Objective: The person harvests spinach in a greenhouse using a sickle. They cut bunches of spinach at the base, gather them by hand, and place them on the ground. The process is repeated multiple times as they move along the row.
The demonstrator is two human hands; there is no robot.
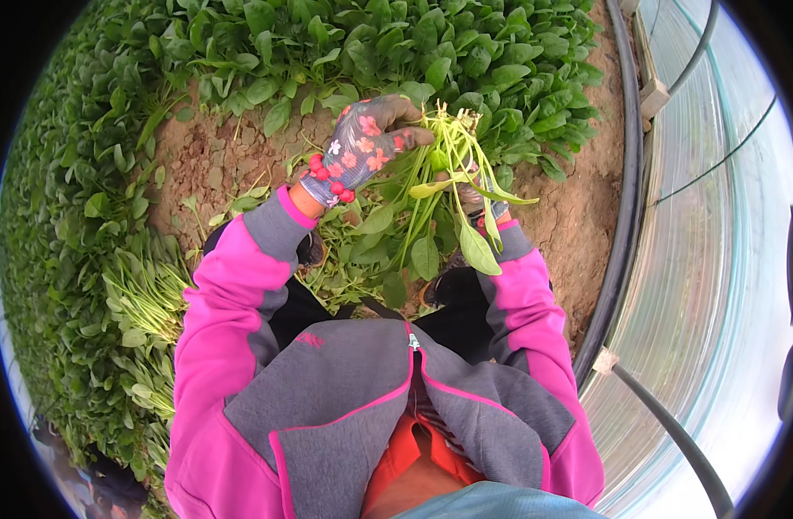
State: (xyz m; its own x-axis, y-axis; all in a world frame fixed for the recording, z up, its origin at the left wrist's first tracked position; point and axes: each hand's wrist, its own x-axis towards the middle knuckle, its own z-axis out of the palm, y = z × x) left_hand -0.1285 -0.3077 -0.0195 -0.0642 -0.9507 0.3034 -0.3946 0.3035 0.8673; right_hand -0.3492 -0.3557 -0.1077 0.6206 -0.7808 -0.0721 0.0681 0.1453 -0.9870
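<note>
A bunch of leafy greens that looks like spinach [458, 139] is held upside down in front of me, its pale cut root ends up and its leaves hanging. My right hand [471, 191] grips the bunch from the right, partly hidden behind stems and a yellowing leaf. My left hand [367, 146], in a dirty flower-print glove, has thumb and forefinger against the stems just below the root ends. A red beaded band [331, 178] circles the left wrist. Loose leaves and stems [331, 279] litter the ground between my shoes, beneath the bunch.
Dense standing spinach [396, 45] grows ahead and along the left. Picked bunches [150, 298] lie at my left. Bare cracked soil [202, 168] surrounds my feet. A black hose [630, 130] runs along the right, beside a plastic-film greenhouse wall [701, 259] with curved poles.
</note>
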